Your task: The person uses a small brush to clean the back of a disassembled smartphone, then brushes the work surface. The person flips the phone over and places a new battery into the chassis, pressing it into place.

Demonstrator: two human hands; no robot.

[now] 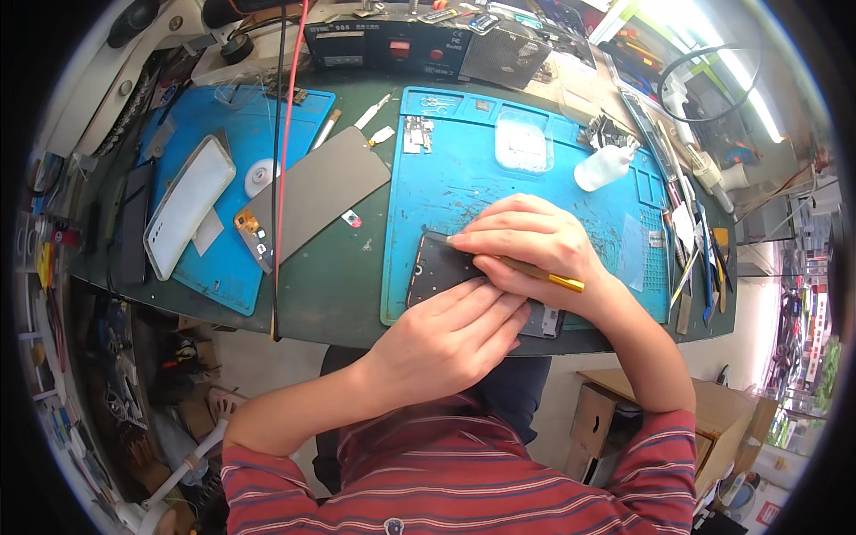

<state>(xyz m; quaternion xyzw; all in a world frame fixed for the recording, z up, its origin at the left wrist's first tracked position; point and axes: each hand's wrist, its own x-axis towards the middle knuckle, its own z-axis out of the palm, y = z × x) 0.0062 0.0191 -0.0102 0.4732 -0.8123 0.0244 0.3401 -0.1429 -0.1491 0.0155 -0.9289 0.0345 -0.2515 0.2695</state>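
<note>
A dark, opened phone frame (434,259) lies on the blue work mat (437,192), close to the bench's front edge. My left hand (455,334) lies across the frame and holds it, fingers together; its thumb is hidden. A slim tool with a gold handle (562,279) is gripped in my right hand (535,241), which is closed over the phone. The tool's tip is covered by my fingers, so its exact kind does not show. Both hands nearly touch above the phone.
Left of the mat lie a phone screen panel (330,192) and a white phone back (187,209). Beyond my hands are a clear plastic box (524,143) and a white squeeze bottle (604,168). Hand tools (691,232) line the right edge. A red cable (285,134) hangs in front.
</note>
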